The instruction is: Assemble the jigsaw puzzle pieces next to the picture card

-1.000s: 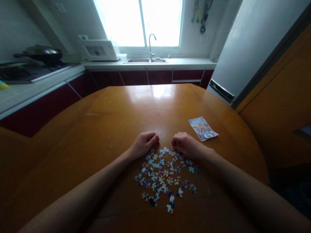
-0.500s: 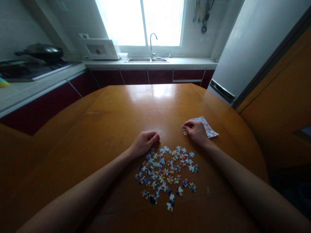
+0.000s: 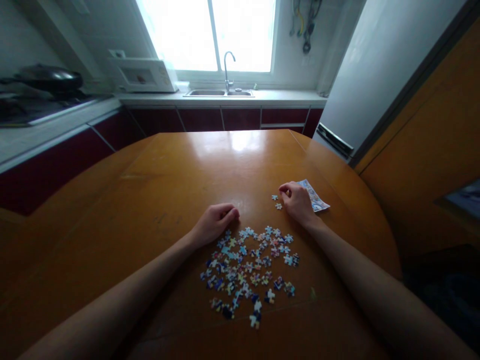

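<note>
A loose pile of small jigsaw pieces lies on the wooden table in front of me. At the pile's far left edge rests my left hand, curled into a loose fist, with no piece visible in it. Farther right, my right hand is just beside two separate pieces, an upper jigsaw piece and a lower jigsaw piece. Its fingers are bent, with a small gap between thumb and index finger and nothing seen there. Partly behind this hand lies a printed picture sheet.
The wooden table has a rounded outline. Beyond it are a counter with a sink, a faucet and a white microwave. A covered pan sits at the left, and a refrigerator stands at the right.
My right hand has let go of the upper jigsaw piece and drawn slightly away from it. My left hand stays by the pile. The whole view has shifted a little.
</note>
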A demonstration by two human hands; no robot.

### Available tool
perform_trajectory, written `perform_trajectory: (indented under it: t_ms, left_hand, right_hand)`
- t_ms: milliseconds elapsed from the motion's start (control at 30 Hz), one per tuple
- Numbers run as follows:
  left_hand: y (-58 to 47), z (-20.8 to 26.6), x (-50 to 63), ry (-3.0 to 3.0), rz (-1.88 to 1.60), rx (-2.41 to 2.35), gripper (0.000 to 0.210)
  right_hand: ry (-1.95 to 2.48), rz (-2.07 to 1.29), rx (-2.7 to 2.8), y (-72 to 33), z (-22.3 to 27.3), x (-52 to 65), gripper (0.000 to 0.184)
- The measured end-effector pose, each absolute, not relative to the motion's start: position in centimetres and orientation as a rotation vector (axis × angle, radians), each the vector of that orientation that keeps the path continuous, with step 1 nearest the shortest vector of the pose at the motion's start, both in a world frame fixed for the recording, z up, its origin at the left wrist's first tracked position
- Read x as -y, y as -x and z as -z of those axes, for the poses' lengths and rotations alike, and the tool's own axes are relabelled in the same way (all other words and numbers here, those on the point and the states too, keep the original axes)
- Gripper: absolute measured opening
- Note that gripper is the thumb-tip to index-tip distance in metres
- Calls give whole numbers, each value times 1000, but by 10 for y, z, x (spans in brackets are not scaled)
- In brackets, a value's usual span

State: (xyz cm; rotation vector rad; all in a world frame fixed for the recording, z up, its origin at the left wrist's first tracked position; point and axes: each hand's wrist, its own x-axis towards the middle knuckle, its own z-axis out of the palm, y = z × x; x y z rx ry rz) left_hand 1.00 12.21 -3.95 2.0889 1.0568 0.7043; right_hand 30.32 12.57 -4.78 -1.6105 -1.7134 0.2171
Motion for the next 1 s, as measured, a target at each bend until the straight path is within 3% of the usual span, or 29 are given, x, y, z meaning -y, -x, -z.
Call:
perform_trajectory:
  t_ms: [500,733,1000]
  left_hand:
    - [-10,35,-120,-2094,-705,-1068,37]
    - [-11,35,-121,-2090,-715,-1060,37]
    - [-10,36,-121,-2081,-701,-1060,37]
  right_hand:
    - [1667,-320,1944,-317,30,-113,17]
    - [1730,-392,2050,-307,28,-106,6]
    - [1724,-394,2013,-304,29,-105,8]
